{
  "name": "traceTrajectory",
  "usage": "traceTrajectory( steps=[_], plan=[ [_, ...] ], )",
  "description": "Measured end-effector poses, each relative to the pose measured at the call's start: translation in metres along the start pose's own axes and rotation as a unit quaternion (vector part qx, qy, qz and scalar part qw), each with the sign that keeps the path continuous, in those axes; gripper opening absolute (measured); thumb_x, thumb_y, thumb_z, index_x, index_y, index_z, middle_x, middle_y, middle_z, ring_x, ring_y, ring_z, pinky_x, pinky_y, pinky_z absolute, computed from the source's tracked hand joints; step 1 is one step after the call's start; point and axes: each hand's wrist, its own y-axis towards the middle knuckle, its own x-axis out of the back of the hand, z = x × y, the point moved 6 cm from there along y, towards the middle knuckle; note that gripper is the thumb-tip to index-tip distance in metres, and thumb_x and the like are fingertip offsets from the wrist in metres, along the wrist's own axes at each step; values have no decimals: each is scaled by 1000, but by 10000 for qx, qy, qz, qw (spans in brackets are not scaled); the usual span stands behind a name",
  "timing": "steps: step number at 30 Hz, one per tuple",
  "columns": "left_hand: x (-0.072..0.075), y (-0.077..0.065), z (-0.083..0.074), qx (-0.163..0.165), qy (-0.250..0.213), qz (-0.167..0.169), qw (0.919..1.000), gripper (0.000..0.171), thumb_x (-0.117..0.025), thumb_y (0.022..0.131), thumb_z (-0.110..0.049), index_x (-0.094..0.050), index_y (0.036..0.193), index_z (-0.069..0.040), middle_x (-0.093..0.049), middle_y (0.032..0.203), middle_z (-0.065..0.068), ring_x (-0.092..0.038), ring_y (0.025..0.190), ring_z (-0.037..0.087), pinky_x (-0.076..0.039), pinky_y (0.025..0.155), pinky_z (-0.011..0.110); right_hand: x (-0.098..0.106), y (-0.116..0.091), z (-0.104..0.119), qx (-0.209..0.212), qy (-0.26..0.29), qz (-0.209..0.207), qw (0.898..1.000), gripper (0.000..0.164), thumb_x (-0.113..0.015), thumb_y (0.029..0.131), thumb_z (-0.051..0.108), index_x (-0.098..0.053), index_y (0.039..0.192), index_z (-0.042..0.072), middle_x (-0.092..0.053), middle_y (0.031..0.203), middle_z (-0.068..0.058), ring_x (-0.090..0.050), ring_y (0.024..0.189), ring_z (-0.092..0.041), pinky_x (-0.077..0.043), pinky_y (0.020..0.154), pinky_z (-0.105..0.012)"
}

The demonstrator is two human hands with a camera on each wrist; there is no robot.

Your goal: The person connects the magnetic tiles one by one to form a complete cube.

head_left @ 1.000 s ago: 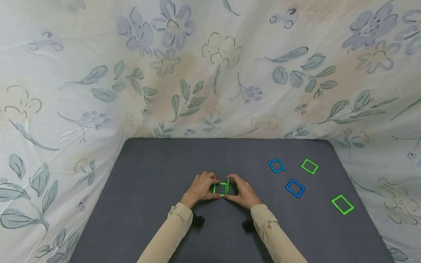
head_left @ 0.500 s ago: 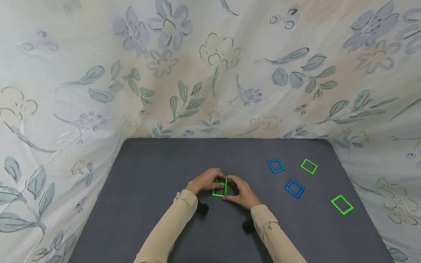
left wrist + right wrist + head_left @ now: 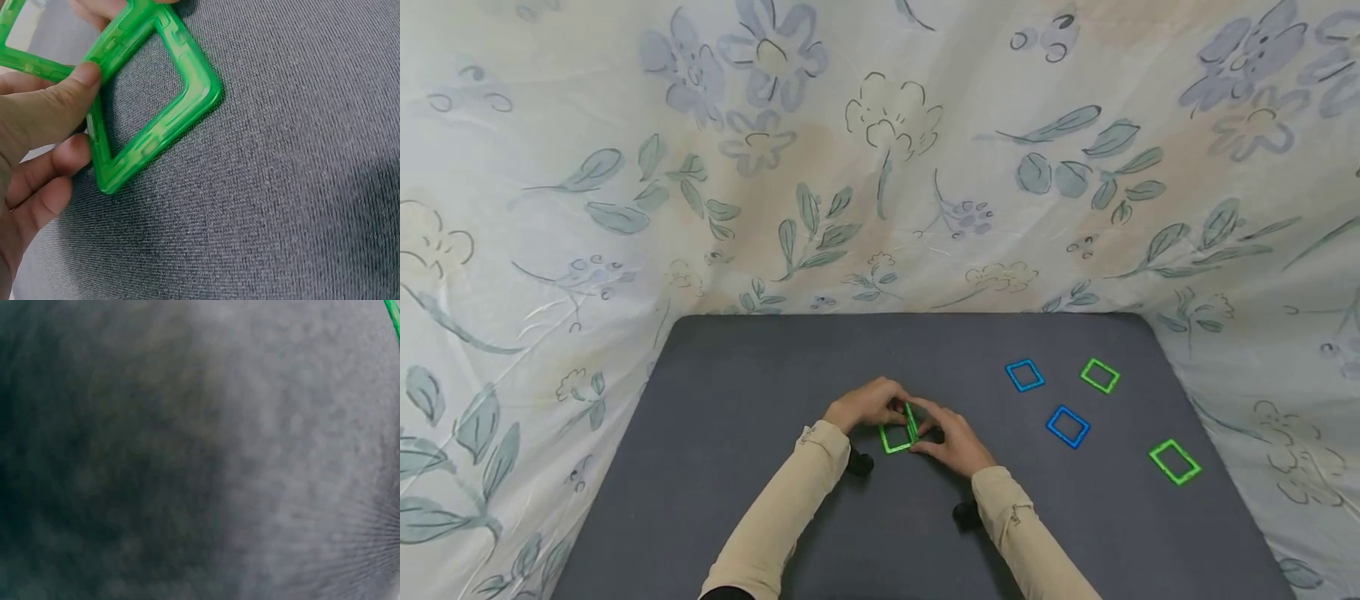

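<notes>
Two green see-through magnetic tiles, open square frames, meet at an edge near the middle of the table. One tile (image 3: 897, 451) lies on the grey cloth; the other, the raised tile (image 3: 912, 423), stands up along its right side. My left hand (image 3: 867, 406) pinches the joined frames at the far corner. In the left wrist view its thumb (image 3: 86, 74) presses where the green bars meet. From the right, my right hand (image 3: 957, 442) holds the raised tile between thumb and fingers. Only a green sliver (image 3: 394, 315) shows in the blurred right wrist view.
To the right lie two blue tiles (image 3: 1025, 361) (image 3: 1067, 442) and two green tiles, one farther back (image 3: 1100, 389) and one nearer (image 3: 1176, 479). The grey table (image 3: 760, 358) ends at a flowered curtain (image 3: 880, 250).
My left hand has shifted from the left side of the flat tile to its far corner. The raised tile now leans slightly; my right hand keeps its place.
</notes>
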Motion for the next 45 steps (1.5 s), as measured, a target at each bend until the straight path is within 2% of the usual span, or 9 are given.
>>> traceTrajectory(
  steps=[6,15,20,28,33,37,41,43,45],
  plan=[
    [3,-2,-2,-4,75,44,10000,11,-79,90,-14,-80,101,-12,-73,81,0,-59,64,1,-48,61,17,-1,0,2,-28,47,17,10000,87,-87,79,10,-43,154,20,-75,94,1,-71,89,-16,-54,93,-49],
    [2,-6,-4,159,186,260,9994,18,-80,88,-12,-83,105,-13,-80,106,2,-72,85,7,-54,72,16,-3,0,5,-10,-70,0,10000,86,-87,79,10,-44,154,18,-73,87,5,-68,86,-14,-52,95,-49],
    [1,-10,-2,160,84,271,9995,14,-79,90,-13,-83,103,-13,-80,99,1,-68,74,3,-53,67,17,-4,-1,4,-9,-93,35,9999,83,-86,80,10,-46,153,16,-73,89,4,-69,88,-16,-53,95,-50],
    [-4,-20,5,-22,-103,-117,9999,9,-77,92,-16,-83,97,-12,-78,86,1,-57,60,-1,-48,58,17,10,-10,3,-110,-363,-154,9992,76,-87,80,11,-54,148,18,-70,97,1,-67,95,-19,-55,92,-46],
    [-6,-33,7,-177,-98,-566,9982,8,-76,93,-16,-80,89,-10,-72,76,0,-52,57,-2,-45,56,16,32,-21,0,-272,-705,-301,9967,64,-87,82,17,-62,141,19,-70,100,4,-64,97,-17,-53,87,-43],
    [-9,-44,7,-172,-198,-984,9948,15,-77,93,-17,-78,80,-9,-71,71,0,-51,54,-3,-44,54,16,62,-34,-7,-301,-932,-509,9939,57,-87,81,14,-67,134,15,-72,105,-2,-64,101,-24,-52,86,-47],
    [-12,-51,8,-51,-359,-1278,9911,9,-78,91,-15,-83,88,-8,-76,78,3,-54,56,-3,-46,54,16,98,-48,-19,-476,-1170,-576,9903,58,-88,80,14,-66,134,11,-72,113,-9,-63,107,-32,-51,90,-55],
    [-12,-53,8,10,-460,-1361,9896,10,-79,90,-14,-83,97,-8,-79,85,5,-58,59,-2,-48,56,17,115,-54,-24,-632,-1294,-520,9882,62,-88,80,17,-64,137,9,-70,118,-14,-62,110,-36,-50,91,-59],
    [-12,-54,8,36,-487,-1394,9890,10,-80,89,-13,-83,97,-8,-79,86,6,-59,60,-1,-49,56,17,132,-61,-31,-822,-1426,-444,9854,68,-89,80,21,-60,141,7,-68,122,-18,-60,113,-40,-49,91,-61]
  ],
)
